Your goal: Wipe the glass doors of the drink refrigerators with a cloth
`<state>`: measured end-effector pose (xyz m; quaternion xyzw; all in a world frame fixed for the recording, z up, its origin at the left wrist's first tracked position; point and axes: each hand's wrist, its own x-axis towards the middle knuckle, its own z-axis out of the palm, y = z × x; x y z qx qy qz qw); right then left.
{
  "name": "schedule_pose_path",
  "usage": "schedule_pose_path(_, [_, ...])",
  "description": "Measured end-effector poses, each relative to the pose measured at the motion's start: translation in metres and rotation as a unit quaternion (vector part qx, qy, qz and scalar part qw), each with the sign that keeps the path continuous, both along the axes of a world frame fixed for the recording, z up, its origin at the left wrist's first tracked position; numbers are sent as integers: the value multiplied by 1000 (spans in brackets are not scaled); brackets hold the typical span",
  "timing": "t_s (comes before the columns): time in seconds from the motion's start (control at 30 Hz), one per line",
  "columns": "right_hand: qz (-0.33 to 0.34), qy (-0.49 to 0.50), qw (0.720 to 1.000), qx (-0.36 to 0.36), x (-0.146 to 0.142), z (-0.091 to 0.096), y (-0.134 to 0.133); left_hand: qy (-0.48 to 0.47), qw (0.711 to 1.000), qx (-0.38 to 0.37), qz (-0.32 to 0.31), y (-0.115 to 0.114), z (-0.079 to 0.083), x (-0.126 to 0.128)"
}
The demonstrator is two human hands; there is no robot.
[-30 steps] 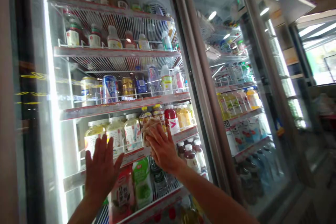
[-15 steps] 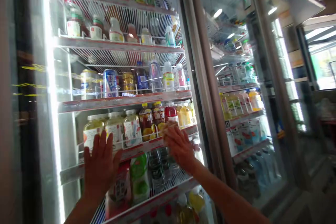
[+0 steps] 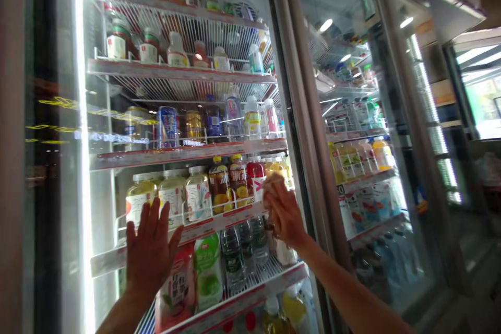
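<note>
Two bare hands are raised in front of the glass door (image 3: 117,112) of a drinks cooler; the right hand (image 3: 285,214) grasps a crumpled, pale tan cloth (image 3: 273,185), fingers bent over it; the left hand (image 3: 151,250) is released, palm forward and fingers spread upward, with nothing in its grip; whether its palm touches the pane, I cannot tell.

The cloth lies at the upper-left end of the right hand, beyond the knuckles and under the fingertips, so the right hand is by far the nearer, the left being well apart toward the opposite side; the cloth is bunched, so no clear long axis shows, but the right hand and forearm slant up and leftward to it from the lower right.

Against the door's edges, the cloth is near the right edge, just left of the metal frame (image 3: 307,130), and below mid-height; the left hand is nearer the left edge, marked by the bright light strip (image 3: 83,156); seen through the pane, the cloth overlaps the right end of a shelf front (image 3: 230,217), just beside a red bottle (image 3: 256,173); the left fingers overlap the pale-lidded jars (image 3: 171,190) at that shelf's left end.
</note>
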<state>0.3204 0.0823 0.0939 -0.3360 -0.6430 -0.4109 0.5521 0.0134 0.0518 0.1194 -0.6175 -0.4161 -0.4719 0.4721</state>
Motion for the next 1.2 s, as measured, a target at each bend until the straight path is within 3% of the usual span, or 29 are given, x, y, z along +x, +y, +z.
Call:
schedule_pose_path(0.1, [-19,168,985,37,20,31,12,3,1000,7,-8,-2,-3,1])
schedule_pose_path(0.2, [-10,127,991,51,9,48,13,3,1000,15,-19,-5,2,1])
schedule_pose_path(0.27, [-1,2,1000,31,1,52,9,-2,999,29,-27,-7,14,-3])
schedule_pose_path(0.33, [-9,-49,999,16,4,59,8,-19,999,37,-23,-7,32,-11])
schedule_pose_path(0.47, [-51,167,984,38,13,93,16,-56,998,21,20,-4,69,-27])
schedule_pose_path(0.53, [-45,191,980,43,0,106,19,-53,998,14,27,-2,78,-32])
schedule_pose_path(0.63, [-20,-5,999,29,-22,110,16,-42,999,10,29,-1,78,-37])
schedule_pose_path(0.7, [-21,-97,995,23,-21,109,14,-35,999,13,29,0,74,-39])
schedule_pose_path(0.77, [-44,-9,998,32,-9,112,15,-32,999,9,32,2,72,-39])
schedule_pose_path(0.87, [-65,196,977,47,-9,122,18,-41,999,0,32,4,72,-38])
schedule_pose_path(0.93, [-47,142,988,49,-32,122,17,-45,999,-8,28,2,72,-38])
schedule_pose_path(1.0, [-21,-37,998,46,-62,118,12,-39,999,-19,22,-1,73,-42])
schedule_pose_path(1.07, [-5,-173,984,40,-82,115,8,-49,998,-28,25,-6,73,-52])
schedule_pose_path(1.13, [-2,-145,989,38,-88,120,6,-84,995,-33,37,-11,73,-66])
schedule_pose_path(1.2, [-3,-7,999,39,-89,127,8,-113,992,-38,46,-15,73,-81])
